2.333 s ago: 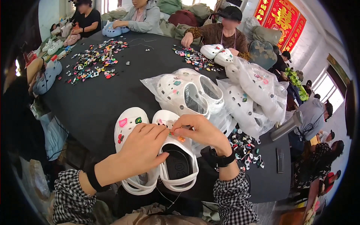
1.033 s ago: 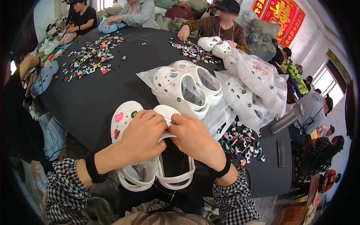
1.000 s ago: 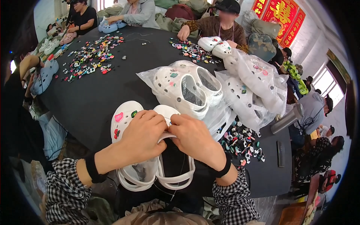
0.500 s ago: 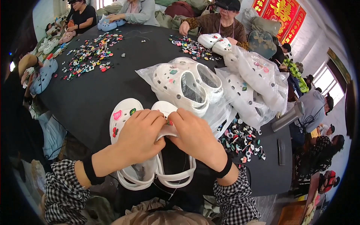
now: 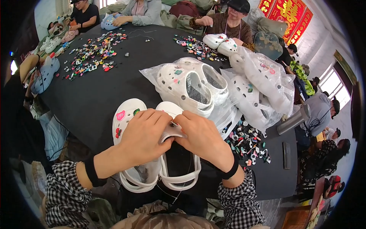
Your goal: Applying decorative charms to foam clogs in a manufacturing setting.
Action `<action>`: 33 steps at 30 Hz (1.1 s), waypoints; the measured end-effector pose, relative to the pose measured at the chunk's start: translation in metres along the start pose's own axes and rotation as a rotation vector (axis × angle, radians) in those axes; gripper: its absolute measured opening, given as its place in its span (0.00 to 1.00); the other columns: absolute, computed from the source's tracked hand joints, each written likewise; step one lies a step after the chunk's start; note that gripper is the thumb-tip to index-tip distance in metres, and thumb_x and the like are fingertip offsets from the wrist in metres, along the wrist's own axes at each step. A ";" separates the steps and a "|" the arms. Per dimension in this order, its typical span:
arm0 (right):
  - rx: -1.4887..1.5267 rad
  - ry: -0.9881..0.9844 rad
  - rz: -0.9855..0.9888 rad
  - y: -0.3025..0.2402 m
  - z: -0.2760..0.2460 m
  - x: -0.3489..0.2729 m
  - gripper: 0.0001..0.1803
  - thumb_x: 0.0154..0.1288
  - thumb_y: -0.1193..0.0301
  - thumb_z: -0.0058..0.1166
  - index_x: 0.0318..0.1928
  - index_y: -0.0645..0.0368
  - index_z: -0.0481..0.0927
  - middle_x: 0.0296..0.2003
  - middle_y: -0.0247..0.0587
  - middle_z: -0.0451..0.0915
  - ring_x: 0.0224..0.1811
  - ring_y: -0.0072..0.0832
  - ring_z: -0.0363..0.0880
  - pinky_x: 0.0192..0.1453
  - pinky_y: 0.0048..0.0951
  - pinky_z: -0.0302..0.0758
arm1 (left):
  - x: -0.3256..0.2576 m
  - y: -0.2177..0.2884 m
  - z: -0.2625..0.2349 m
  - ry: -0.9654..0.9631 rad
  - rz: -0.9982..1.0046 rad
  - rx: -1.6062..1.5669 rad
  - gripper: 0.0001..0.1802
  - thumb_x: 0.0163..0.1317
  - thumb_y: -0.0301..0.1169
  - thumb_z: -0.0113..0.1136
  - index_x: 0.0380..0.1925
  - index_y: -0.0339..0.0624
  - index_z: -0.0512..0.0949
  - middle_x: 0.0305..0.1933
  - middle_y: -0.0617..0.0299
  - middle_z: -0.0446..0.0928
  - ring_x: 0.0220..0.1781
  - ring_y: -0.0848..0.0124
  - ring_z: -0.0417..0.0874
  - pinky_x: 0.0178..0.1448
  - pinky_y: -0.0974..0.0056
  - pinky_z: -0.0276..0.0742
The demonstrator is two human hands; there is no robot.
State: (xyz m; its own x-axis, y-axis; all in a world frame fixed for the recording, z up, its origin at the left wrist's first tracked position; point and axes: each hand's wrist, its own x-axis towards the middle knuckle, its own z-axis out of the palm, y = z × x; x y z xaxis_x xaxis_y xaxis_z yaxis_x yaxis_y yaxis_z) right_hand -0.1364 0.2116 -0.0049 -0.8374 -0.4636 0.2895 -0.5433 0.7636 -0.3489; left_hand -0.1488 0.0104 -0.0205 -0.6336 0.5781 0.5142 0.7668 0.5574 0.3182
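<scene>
Two white clogs stand side by side at the near edge of the black table. My left hand (image 5: 146,130) and my right hand (image 5: 203,136) both grip the upper of the right-hand clog (image 5: 169,108), fingers over the top and thumbs at the opening's rim, which is bent up between them. A small dark and red piece shows at my right fingertips; its kind is hidden. The left-hand clog (image 5: 124,126) carries a pink charm (image 5: 120,115), a green one (image 5: 136,112) and a red cherry-like one (image 5: 118,132). My left forearm passes over that clog.
Clogs in clear bags (image 5: 183,86) lie just beyond my hands, with more bagged clogs (image 5: 263,87) to their right. Loose charms (image 5: 248,143) are heaped at right, near a grey cylinder (image 5: 293,119). Another charm pile (image 5: 93,55) lies far left. Co-workers sit around the table.
My hands have shifted slightly right, and the clog's rim between them is bent up more. Across the table, a co-worker's hand has risen from the charms.
</scene>
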 end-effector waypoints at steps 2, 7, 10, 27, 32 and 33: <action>-0.011 -0.020 0.004 -0.002 -0.002 0.000 0.19 0.51 0.72 0.69 0.44 0.61 0.78 0.37 0.45 0.78 0.40 0.46 0.82 0.41 0.44 0.79 | 0.001 0.002 -0.002 -0.016 -0.026 -0.011 0.25 0.48 0.34 0.70 0.47 0.39 0.77 0.48 0.51 0.80 0.52 0.52 0.79 0.56 0.50 0.72; -0.134 -0.023 -0.015 -0.010 -0.001 -0.004 0.18 0.51 0.71 0.69 0.42 0.61 0.78 0.39 0.44 0.78 0.43 0.43 0.82 0.42 0.43 0.80 | -0.001 0.000 -0.004 -0.059 -0.028 0.008 0.24 0.48 0.33 0.70 0.46 0.39 0.77 0.49 0.52 0.79 0.53 0.53 0.79 0.57 0.51 0.72; -0.150 -0.009 -0.037 -0.011 -0.001 -0.004 0.19 0.50 0.71 0.70 0.42 0.61 0.78 0.39 0.43 0.78 0.43 0.41 0.82 0.41 0.41 0.80 | -0.002 0.000 -0.003 -0.020 0.010 0.028 0.24 0.47 0.32 0.70 0.45 0.38 0.77 0.48 0.52 0.79 0.52 0.53 0.79 0.56 0.51 0.72; 0.090 -0.051 -0.004 0.002 -0.003 0.005 0.19 0.51 0.70 0.70 0.43 0.62 0.80 0.37 0.46 0.79 0.40 0.50 0.83 0.41 0.46 0.79 | -0.003 0.003 -0.005 0.042 -0.065 -0.127 0.22 0.49 0.28 0.70 0.46 0.40 0.77 0.44 0.51 0.80 0.48 0.51 0.81 0.53 0.51 0.75; 0.048 -0.090 -0.002 0.000 -0.003 0.002 0.21 0.54 0.69 0.70 0.48 0.61 0.81 0.36 0.45 0.79 0.37 0.45 0.83 0.40 0.43 0.79 | -0.003 0.004 -0.007 0.038 -0.046 -0.082 0.23 0.48 0.28 0.70 0.46 0.39 0.77 0.44 0.51 0.81 0.49 0.51 0.82 0.54 0.51 0.76; 0.031 -0.079 -0.017 0.000 -0.003 0.001 0.23 0.55 0.69 0.70 0.52 0.59 0.82 0.35 0.43 0.79 0.35 0.42 0.83 0.39 0.41 0.79 | -0.004 0.004 -0.007 0.042 -0.044 -0.069 0.23 0.47 0.27 0.70 0.46 0.39 0.77 0.45 0.51 0.81 0.50 0.51 0.81 0.55 0.51 0.76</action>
State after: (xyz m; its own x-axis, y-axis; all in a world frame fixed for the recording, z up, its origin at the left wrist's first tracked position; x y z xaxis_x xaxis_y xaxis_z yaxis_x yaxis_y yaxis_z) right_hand -0.1371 0.2120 -0.0016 -0.8292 -0.5117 0.2248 -0.5584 0.7415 -0.3719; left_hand -0.1425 0.0070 -0.0157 -0.6632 0.5272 0.5313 0.7444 0.5387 0.3947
